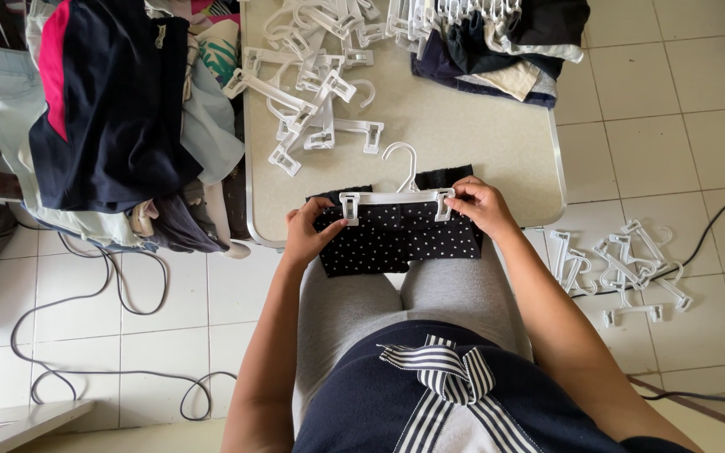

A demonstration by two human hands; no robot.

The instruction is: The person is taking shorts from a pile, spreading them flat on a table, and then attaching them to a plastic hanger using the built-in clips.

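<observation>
Left hand (308, 235) is pinching the black white-dotted fabric garment (396, 239) at the counter (480, 143) edge over the lap; right hand (478, 205) is gripping the white plastic clip hanger (396, 195). Risk: clips biting unevenly, the garment slipping crooked or dropping to the floor.

Clip hanger (396, 195) lies on garment (396, 239), loose hangers (312, 84) on table (480, 143) behind.

This looks like a room at home used for sorting clothes: a small worktop (497, 151) heaped with white clip hangers (316, 75), piles of clothes (111, 109), and a white tiled floor (673, 109).
</observation>
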